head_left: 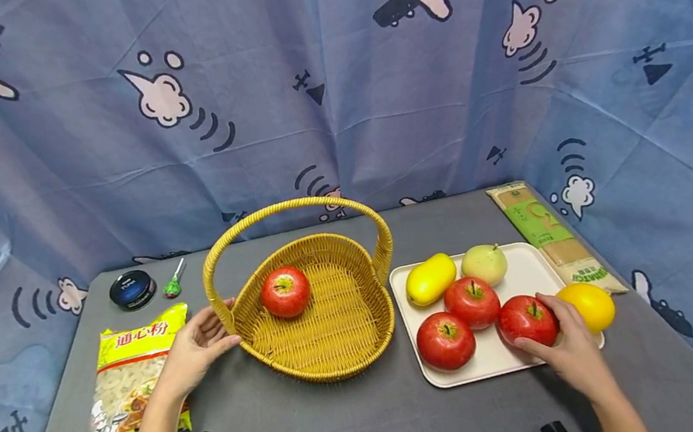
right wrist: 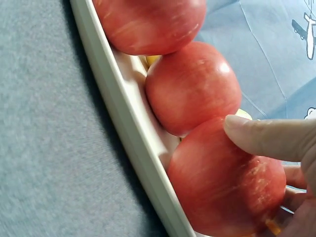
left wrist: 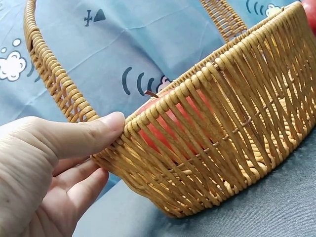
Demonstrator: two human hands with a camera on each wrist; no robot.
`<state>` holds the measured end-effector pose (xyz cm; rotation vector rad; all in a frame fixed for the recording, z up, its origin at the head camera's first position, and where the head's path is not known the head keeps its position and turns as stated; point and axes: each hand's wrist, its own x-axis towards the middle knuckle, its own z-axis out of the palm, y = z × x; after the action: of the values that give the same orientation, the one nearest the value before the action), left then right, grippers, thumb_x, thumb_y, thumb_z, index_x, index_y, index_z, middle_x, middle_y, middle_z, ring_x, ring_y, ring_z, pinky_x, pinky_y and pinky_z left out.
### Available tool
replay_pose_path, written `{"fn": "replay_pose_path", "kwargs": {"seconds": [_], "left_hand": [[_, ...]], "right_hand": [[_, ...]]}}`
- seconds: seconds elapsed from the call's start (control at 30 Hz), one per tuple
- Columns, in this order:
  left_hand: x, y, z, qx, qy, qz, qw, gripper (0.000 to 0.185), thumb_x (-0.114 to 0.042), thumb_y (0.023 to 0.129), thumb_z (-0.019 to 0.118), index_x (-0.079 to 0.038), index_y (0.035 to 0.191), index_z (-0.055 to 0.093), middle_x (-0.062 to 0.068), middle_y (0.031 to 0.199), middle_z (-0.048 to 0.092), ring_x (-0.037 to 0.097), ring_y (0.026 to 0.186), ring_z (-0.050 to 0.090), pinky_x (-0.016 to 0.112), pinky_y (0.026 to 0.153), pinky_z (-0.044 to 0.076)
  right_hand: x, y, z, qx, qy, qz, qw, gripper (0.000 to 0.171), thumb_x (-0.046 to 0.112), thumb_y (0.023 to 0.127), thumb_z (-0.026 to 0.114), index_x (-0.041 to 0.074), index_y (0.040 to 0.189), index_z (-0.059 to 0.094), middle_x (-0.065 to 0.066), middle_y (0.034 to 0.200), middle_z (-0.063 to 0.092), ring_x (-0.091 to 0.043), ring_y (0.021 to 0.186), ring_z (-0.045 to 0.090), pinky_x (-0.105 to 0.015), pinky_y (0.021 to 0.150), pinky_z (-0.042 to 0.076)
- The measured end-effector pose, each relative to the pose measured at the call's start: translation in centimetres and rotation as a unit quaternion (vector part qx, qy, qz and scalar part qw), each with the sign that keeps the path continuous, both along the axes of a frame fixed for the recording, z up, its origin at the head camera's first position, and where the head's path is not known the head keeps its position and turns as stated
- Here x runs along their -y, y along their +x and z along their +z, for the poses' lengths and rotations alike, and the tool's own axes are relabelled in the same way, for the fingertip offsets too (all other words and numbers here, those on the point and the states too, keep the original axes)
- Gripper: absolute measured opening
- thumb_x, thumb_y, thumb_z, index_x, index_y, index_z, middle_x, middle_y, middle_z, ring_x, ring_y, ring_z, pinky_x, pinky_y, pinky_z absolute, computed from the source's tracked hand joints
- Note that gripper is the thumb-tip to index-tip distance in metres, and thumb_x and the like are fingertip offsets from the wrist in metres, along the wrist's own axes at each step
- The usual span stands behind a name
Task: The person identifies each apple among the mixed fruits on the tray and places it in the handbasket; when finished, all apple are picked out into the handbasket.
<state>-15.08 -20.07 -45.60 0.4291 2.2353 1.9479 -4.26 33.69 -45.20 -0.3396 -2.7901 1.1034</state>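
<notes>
My left hand holds the left rim of the yellow wicker basket, beside the foot of its arched handle. In the left wrist view, the thumb lies over the rim and the fingers are beneath it. One red apple sits inside the basket at the left. On the cream tray, my right hand grips a red apple between thumb and fingers. Two more red apples, a yellow mango-like fruit and a pale green fruit share the tray.
An orange-yellow round fruit is at the tray's right edge. Behind it lies a long pack of noodles. A pasta bag, a tuna can and a green lollipop lie at the left. A blue curtain hangs behind.
</notes>
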Motion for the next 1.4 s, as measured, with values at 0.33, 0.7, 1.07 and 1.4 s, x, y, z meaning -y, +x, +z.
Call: {"fn": "replay_pose_path", "kwargs": {"seconds": [0.33,0.7,1.07,1.4], "left_hand": [[0.2,0.2,-0.2,0.015,-0.004,0.003,0.9999,0.062,-0.001,0.086,0.066,0.006,0.14,0.036,0.028,0.144,0.038,-0.006,0.12,0.048,0.009,0.098,0.042],[0.2,0.2,-0.3,0.012,-0.003,0.007,0.9999,0.063,-0.002,0.086,0.067,0.005,0.14,0.037,0.028,0.144,0.039,-0.005,0.12,0.048,0.01,0.098,0.042],[-0.1,0.1,0.1,0.012,0.001,0.007,0.9999,0.064,-0.002,0.085,0.068,0.006,0.14,0.036,0.027,0.144,0.039,-0.004,0.121,0.049,0.011,0.098,0.042],[0.0,0.0,0.3,0.022,-0.004,0.01,0.9997,0.063,0.003,0.085,0.065,0.005,0.141,0.036,0.025,0.145,0.039,-0.002,0.121,0.049,0.01,0.098,0.042]], "right_hand": [[0.1,-0.3,-0.1,0.072,-0.007,-0.034,0.997,0.1,0.03,0.077,0.08,-0.003,0.148,0.018,-0.034,0.141,0.027,-0.049,0.123,0.032,-0.069,0.1,0.035],[0.4,-0.1,-0.1,0.059,-0.003,-0.035,0.998,0.093,0.028,0.077,0.08,-0.005,0.144,0.025,-0.032,0.139,0.029,-0.048,0.121,0.033,-0.069,0.099,0.037],[0.1,0.0,-0.4,0.083,-0.052,-0.058,0.993,0.099,0.033,0.078,0.078,0.001,0.149,0.017,-0.03,0.146,0.025,-0.047,0.126,0.029,-0.067,0.102,0.035],[0.7,0.4,1.3,0.056,-0.025,-0.086,0.994,0.103,0.028,0.073,0.083,0.002,0.15,0.019,-0.03,0.144,0.031,-0.047,0.124,0.034,-0.067,0.099,0.038]]}}
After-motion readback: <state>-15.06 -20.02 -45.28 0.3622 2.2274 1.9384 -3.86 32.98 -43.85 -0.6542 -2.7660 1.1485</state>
